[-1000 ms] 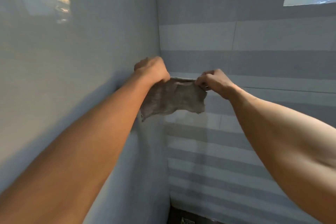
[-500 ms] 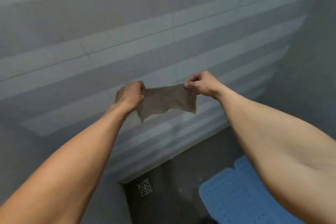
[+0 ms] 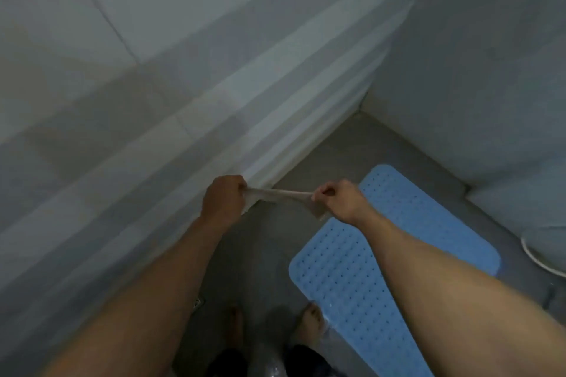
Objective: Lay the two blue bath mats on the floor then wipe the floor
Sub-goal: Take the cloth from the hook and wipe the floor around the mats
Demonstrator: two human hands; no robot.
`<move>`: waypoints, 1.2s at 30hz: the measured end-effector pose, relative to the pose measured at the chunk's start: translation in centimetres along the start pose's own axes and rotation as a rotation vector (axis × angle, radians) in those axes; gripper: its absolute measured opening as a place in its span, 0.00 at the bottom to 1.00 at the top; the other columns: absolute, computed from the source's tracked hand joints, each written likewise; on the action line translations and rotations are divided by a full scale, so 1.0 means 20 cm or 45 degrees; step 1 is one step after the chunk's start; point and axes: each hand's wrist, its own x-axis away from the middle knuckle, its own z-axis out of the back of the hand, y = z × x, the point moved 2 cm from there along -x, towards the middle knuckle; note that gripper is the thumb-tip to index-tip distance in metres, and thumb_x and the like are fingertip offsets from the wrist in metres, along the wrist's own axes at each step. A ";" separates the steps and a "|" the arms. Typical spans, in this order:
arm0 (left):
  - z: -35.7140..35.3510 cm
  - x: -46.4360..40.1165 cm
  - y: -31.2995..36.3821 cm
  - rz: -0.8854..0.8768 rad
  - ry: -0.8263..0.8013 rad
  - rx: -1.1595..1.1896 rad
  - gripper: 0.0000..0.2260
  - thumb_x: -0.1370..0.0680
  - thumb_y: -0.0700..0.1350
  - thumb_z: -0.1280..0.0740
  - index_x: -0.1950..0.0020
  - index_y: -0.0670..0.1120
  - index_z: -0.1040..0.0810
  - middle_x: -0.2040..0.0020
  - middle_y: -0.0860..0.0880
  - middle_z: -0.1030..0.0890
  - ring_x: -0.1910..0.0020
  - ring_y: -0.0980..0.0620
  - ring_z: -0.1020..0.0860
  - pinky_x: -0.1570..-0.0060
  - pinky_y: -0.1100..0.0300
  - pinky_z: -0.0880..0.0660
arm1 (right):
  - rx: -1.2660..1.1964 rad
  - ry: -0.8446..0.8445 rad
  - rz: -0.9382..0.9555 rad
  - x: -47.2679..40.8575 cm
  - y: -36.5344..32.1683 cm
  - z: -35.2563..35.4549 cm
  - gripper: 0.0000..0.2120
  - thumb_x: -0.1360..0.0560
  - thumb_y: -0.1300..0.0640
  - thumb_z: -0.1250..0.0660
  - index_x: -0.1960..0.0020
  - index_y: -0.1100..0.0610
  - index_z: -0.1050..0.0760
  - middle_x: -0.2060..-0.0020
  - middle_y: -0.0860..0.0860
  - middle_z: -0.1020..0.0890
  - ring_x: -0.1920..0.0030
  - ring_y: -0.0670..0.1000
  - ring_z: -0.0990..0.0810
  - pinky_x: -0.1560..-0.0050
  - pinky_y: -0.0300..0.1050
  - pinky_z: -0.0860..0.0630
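Two hands: the left hand (image 3: 224, 197) and right hand (image 3: 340, 199) both appear in the head view, the only view, raised in front of the body.
Fingers: each hand is clenched on one end of a small grey-brown cloth (image 3: 286, 195), which is pulled taut between them.
Cloth axis: its long axis runs nearly level, left to right, from fist to fist; a loose corner hangs down just below the right hand.
Mats: two blue bath mats (image 3: 361, 285) lie flat on the grey floor (image 3: 260, 254) to the right of the feet, side by side and edges touching, long axes running away from the person toward the far right corner.
Task stage: judged from how they lie, the laying of the mats looks done and wiping is what remains.
Key relation: the bare floor lies straight below the cloth and toward the person, between the striped wall (image 3: 153, 131) and the near mat; the left hand is nearer the wall, the right hand sits over the mats.
Next move: probably lowering the cloth flat onto the bare strip.
Other: a bare foot (image 3: 309, 326) touches the near mat's edge.
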 end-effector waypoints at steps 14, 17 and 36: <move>-1.94 -0.86 -1.10 -0.178 -0.532 -0.431 0.07 0.25 0.37 0.36 0.52 0.41 0.18 0.52 0.38 0.19 0.51 0.38 0.20 0.49 0.47 0.22 | -0.111 -0.168 -0.439 -0.97 1.49 -1.68 0.10 0.24 0.54 0.31 0.51 0.60 0.18 0.59 0.56 0.16 0.58 0.54 0.17 0.55 0.48 0.20; -2.29 -1.06 -1.13 -0.305 -0.476 -0.349 0.12 0.24 0.36 0.37 0.44 0.42 0.20 0.43 0.40 0.20 0.45 0.39 0.22 0.45 0.53 0.26 | 0.108 -0.095 -0.490 -1.19 1.74 -1.79 0.10 0.24 0.54 0.35 0.49 0.57 0.19 0.55 0.56 0.16 0.54 0.57 0.16 0.55 0.48 0.20; -2.96 -1.16 -1.39 -0.826 -0.023 -0.437 0.18 0.24 0.49 0.45 0.43 0.39 0.26 0.42 0.39 0.26 0.47 0.39 0.25 0.48 0.46 0.24 | 0.229 0.879 0.088 -1.43 2.02 -2.48 0.18 0.25 0.57 0.40 0.37 0.60 0.24 0.38 0.57 0.23 0.39 0.57 0.24 0.36 0.52 0.27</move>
